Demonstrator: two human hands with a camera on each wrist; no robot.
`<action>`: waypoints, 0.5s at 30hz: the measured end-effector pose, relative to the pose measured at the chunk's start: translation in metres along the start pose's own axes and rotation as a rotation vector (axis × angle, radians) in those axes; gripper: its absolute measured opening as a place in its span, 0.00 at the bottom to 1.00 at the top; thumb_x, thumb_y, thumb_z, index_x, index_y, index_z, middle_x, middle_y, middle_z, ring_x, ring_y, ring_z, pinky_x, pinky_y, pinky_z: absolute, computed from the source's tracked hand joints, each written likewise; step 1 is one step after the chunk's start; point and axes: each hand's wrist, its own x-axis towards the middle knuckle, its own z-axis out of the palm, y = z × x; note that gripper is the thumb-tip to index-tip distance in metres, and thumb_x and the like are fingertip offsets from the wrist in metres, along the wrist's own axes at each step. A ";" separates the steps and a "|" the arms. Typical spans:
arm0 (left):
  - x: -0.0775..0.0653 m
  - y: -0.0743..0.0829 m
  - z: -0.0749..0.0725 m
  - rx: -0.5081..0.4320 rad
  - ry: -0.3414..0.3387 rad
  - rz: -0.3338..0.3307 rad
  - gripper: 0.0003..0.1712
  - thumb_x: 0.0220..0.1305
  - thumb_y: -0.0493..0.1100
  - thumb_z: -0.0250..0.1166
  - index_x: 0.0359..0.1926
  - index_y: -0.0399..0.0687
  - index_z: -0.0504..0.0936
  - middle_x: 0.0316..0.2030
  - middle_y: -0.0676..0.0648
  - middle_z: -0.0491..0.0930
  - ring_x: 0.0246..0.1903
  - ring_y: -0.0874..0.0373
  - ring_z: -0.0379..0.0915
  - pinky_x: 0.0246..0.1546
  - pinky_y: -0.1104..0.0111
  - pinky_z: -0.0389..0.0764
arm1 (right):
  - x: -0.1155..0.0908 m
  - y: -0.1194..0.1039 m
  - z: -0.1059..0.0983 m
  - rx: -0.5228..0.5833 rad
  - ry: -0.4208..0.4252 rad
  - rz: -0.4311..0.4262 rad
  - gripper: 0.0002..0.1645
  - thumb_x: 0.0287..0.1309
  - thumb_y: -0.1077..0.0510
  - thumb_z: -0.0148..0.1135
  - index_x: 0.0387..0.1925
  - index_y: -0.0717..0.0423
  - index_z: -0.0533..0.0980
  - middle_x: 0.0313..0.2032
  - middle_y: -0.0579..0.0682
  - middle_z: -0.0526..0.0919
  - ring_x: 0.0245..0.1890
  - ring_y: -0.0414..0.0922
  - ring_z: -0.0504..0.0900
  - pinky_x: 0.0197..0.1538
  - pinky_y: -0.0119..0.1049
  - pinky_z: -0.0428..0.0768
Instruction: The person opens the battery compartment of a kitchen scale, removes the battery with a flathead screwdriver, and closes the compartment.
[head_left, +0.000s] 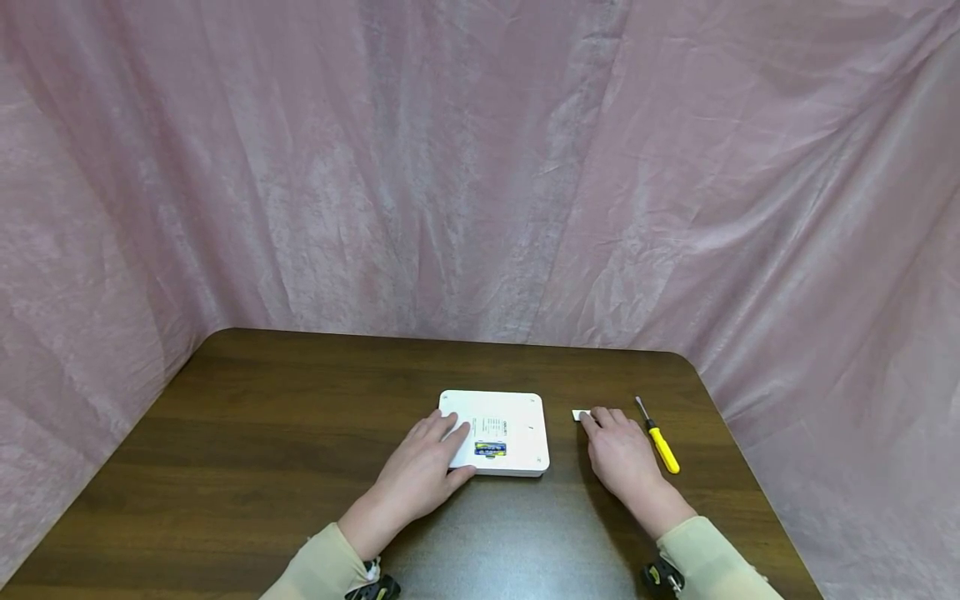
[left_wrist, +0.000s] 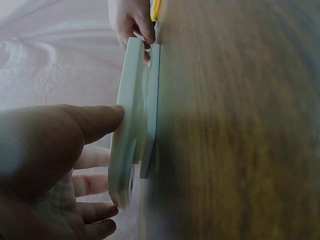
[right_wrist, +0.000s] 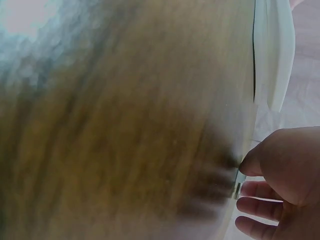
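Note:
A flat white square device (head_left: pixel 517 417) lies on the table with its label and uncovered battery compartment facing up. Blue-and-yellow batteries (head_left: pixel 491 449) sit in that compartment. My left hand (head_left: pixel 420 467) rests on the device's left side, fingers spread over the top and thumb at the near edge. From the left wrist, the device shows two stacked white slabs (left_wrist: pixel 131 100). Further right, my right hand (head_left: pixel 621 450) pinches a small white cover (head_left: pixel 580 414) at the tabletop, its fingers hiding most of it. In the right wrist view, the thumb and fingertips meet at this thin piece (right_wrist: pixel 237 189).
A screwdriver (head_left: pixel 662 446) with a yellow handle lies just right of my right hand, its tip pointing away. The brown wooden table (head_left: pixel 300 417) has rounded far corners. Pink curtains (head_left: pixel 450 167) hang behind it and along both sides.

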 end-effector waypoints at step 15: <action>0.001 0.001 -0.003 -0.004 -0.022 0.004 0.36 0.76 0.55 0.74 0.73 0.37 0.80 0.77 0.33 0.71 0.79 0.30 0.61 0.79 0.40 0.65 | -0.008 0.011 -0.017 0.027 0.040 0.046 0.28 0.63 0.64 0.77 0.63 0.67 0.83 0.57 0.62 0.86 0.57 0.63 0.85 0.55 0.61 0.86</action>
